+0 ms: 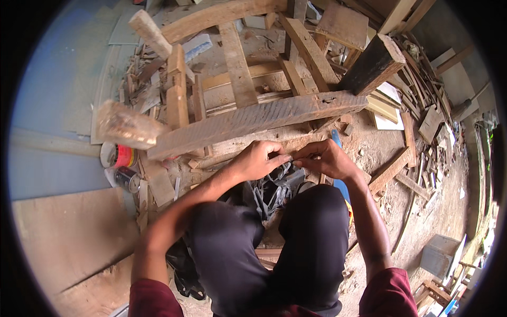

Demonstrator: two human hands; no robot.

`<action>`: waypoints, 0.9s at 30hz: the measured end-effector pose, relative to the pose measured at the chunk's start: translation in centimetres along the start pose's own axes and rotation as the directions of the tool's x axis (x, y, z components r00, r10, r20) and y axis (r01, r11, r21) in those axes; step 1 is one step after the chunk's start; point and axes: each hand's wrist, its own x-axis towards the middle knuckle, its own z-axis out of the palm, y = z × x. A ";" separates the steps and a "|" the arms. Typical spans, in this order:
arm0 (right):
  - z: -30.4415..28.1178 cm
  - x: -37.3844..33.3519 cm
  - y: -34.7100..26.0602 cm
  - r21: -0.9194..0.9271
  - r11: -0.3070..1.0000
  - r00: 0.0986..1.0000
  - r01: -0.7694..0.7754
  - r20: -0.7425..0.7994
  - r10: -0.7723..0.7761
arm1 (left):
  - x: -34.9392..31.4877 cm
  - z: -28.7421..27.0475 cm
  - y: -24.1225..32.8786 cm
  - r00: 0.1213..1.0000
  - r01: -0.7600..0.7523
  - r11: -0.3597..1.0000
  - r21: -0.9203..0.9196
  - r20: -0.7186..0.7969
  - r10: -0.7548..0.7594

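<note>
Well, from my remote seat I have a black plastic bag [274, 190], thin, glossy and crumpled into sharp creases, sitting just below the hands and between two knees in smooth black cloth [232, 245]. Beyond it spreads a timber frame [253, 120] of rough, pale brown wood, its nearest rail scored with slanting saw marks and its right-hand post [372, 66] square and dark-sided. As for my grip, the left hand [260, 158] and the right hand [331, 159] come almost tip to tip above the bag, thumb and forefinger of each drawn together on a small dark bit [291, 159]; I cannot tell whether that bit belongs to the bag. Just right of the bag I see a long, flat blue object [341, 189], partly covered by the right wrist. The knees hide some of the bag from me, and the frame's heavy rail runs across close beyond the fingers. Over on the left, two round cans [124, 157] lie near a smooth brown board [74, 232]; another black bag [186, 269] sags beside the left knee. Splintery offcuts [414, 127] litter the dusty floor [422, 216] to the right.
</note>
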 end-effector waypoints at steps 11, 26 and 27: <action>-0.5 1.1 -10.2 -0.437 0.881 0.905 0.183 0.424 0.022 | -3.8 -3.0 7.7 0.999 -0.022 0.973 0.231 0.039 0.013; 19.2 3.9 14.6 -0.714 0.683 0.980 0.156 0.198 -0.017 | -15.3 10.4 -11.9 0.812 0.496 0.836 0.234 -0.465 -0.351; 20.5 3.5 14.9 -0.807 0.584 0.978 0.083 0.179 0.108 | -15.6 12.2 -12.0 0.788 0.525 0.826 0.206 -0.485 -0.379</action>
